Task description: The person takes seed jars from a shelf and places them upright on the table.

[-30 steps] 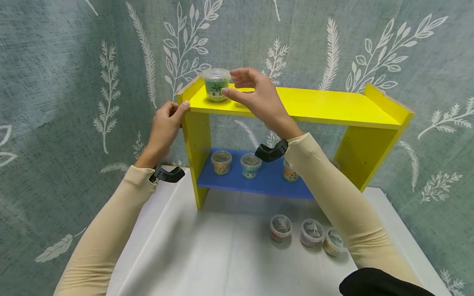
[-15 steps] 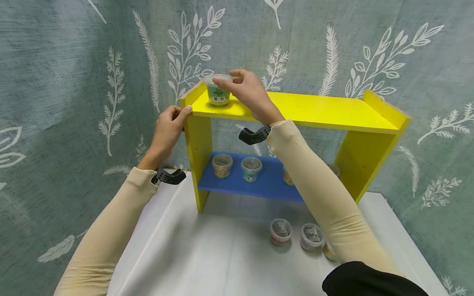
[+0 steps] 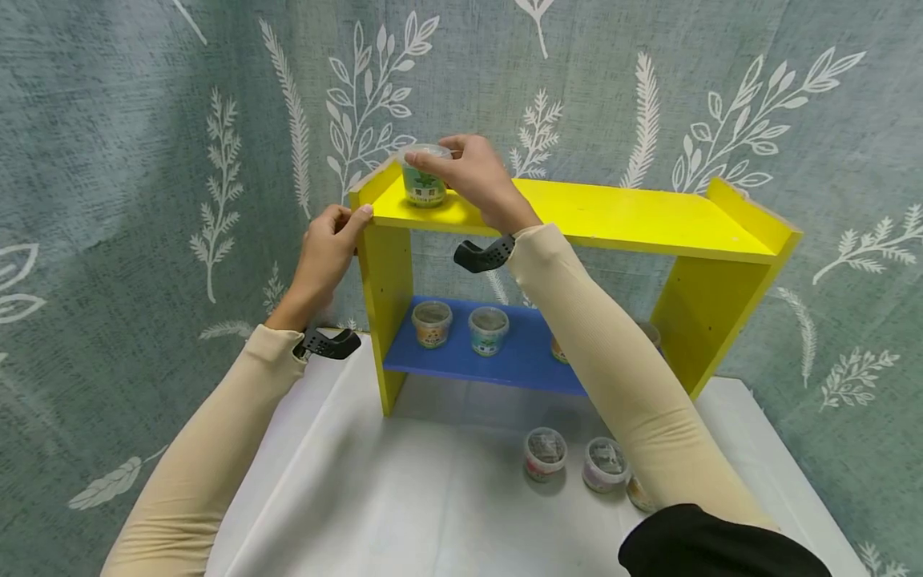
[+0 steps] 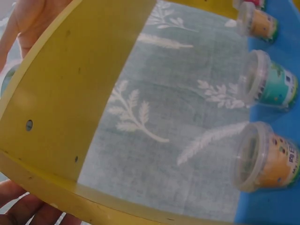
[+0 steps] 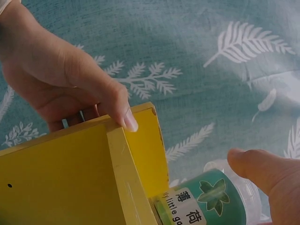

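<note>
Tub with a green mint label [image 3: 424,191], clear-lidded and marked "My little ga…" in the right wrist view, stands upright at the left end of the yellow top shelf [image 3: 613,212]. The right hand [image 3: 479,176] pinches it near the rim, thumb across the front and fingers round the right side. The left hand [image 3: 324,252] grips the shelf unit's upper left corner, its thumb on the front edge. On the blue lower shelf [image 3: 472,367] sit an orange-labelled tub [image 3: 432,333] and a teal-labelled tub [image 3: 488,341], a little apart; farther right, another orange-labelled tub [image 3: 559,351] is partly covered by the right sleeve [image 3: 613,344]. On the white bench [image 3: 433,497], in front of the unit, stand a red-labelled tub [image 3: 542,466] and a purple-labelled tub [image 3: 602,473], with a third tub [image 3: 638,494] mostly hidden behind that sleeve. Leaf-patterned grey-green fabric [image 3: 591,96] hangs behind.
</note>
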`<state>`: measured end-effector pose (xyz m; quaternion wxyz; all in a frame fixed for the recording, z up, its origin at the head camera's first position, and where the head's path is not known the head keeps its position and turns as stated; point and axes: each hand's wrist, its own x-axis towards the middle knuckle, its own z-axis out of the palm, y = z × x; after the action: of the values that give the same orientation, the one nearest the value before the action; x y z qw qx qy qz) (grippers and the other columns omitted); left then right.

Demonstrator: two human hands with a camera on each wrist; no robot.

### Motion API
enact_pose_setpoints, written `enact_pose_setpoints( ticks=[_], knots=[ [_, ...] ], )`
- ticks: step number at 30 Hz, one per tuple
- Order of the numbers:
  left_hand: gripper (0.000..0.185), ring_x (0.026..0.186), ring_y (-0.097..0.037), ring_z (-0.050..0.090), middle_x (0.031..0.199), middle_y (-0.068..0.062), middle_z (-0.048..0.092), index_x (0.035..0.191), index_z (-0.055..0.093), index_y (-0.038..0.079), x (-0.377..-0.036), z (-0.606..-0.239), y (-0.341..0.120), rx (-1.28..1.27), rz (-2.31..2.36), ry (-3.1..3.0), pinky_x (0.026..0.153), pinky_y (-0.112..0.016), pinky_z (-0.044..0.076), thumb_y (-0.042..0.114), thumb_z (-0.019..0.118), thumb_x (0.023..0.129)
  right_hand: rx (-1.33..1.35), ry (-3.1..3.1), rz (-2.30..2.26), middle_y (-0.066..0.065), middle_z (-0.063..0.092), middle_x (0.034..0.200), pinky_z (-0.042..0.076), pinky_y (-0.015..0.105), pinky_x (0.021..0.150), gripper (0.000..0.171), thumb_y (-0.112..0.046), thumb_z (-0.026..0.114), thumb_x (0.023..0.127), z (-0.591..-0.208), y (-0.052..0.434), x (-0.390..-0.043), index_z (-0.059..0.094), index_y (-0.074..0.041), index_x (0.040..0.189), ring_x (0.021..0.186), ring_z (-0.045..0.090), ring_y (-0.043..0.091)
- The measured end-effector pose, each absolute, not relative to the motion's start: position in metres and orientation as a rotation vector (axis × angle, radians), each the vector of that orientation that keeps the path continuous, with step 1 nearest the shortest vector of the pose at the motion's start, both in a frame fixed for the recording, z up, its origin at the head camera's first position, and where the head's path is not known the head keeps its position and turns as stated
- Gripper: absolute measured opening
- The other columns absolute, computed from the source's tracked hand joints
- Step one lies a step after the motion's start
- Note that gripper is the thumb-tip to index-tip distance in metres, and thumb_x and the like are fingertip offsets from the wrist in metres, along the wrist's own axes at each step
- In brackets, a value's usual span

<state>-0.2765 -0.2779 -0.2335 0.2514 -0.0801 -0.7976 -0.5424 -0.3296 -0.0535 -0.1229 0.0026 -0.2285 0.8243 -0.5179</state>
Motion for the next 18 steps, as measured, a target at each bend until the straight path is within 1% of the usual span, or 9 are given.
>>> enact_pose_setpoints(
  ticks=[1, 3, 8, 12, 18],
  knots=[
    [0.051, 0.083, -0.026, 0.05, 0.095, -0.003, 0.054, 0.114, 0.059, 0.009, -0.277, -0.234, -0.278, -0.218, -1.474, -2.171, 0.08, -0.032, 0.046, 0.058, 0.055, 0.101, -0.723, 2.571, -1.637, 0.003, 0.052, 0.148, 0.047, 0.033, 0.104, 0.08, -0.049, 0.076, 0.091, -0.123, -0.053, -0.33, 0.044, -0.015, 0.156, 0.124, 0.057, 0.021],
    [0.051, 0.082, -0.025, 0.05, 0.093, -0.003, 0.053, 0.113, 0.058, 0.009, -0.276, -0.233, -0.278, -0.221, -1.476, -2.168, 0.08, -0.032, 0.046, 0.058, 0.055, 0.101, -0.733, 2.555, -1.657, 0.003, 0.053, 0.146, 0.047, 0.034, 0.103, 0.078, -0.047, 0.077, 0.091, -0.123, -0.053, -0.33, 0.046, -0.014, 0.154, 0.122, 0.058, 0.021],
    [0.051, 0.082, -0.02, 0.051, 0.095, -0.004, 0.054, 0.114, 0.058, 0.009, -0.276, -0.233, -0.278, -0.228, -1.479, -2.168, 0.081, -0.033, 0.047, 0.058, 0.055, 0.101, -0.75, 2.532, -1.709, 0.002, 0.052, 0.146, 0.048, 0.032, 0.102, 0.076, -0.045, 0.08, 0.089, -0.123, -0.052, -0.33, 0.05, -0.013, 0.152, 0.121, 0.06, 0.023],
    [0.052, 0.085, -0.02, 0.052, 0.098, -0.004, 0.055, 0.116, 0.058, 0.009, -0.276, -0.233, -0.278, -0.228, -1.472, -2.178, 0.083, -0.033, 0.047, 0.058, 0.054, 0.101, -0.771, 2.518, -1.75, 0.003, 0.053, 0.144, 0.048, 0.034, 0.102, 0.074, -0.044, 0.081, 0.088, -0.124, -0.049, -0.328, 0.052, -0.013, 0.15, 0.119, 0.06, 0.023],
    [0.051, 0.082, -0.021, 0.05, 0.097, -0.004, 0.055, 0.115, 0.058, 0.008, -0.276, -0.233, -0.278, -0.232, -1.476, -2.175, 0.082, -0.033, 0.047, 0.057, 0.054, 0.102, -0.811, 2.457, -1.801, 0.004, 0.054, 0.142, 0.049, 0.034, 0.102, 0.071, -0.041, 0.081, 0.089, -0.125, -0.042, -0.327, 0.054, -0.013, 0.148, 0.117, 0.061, 0.024]
  ],
)
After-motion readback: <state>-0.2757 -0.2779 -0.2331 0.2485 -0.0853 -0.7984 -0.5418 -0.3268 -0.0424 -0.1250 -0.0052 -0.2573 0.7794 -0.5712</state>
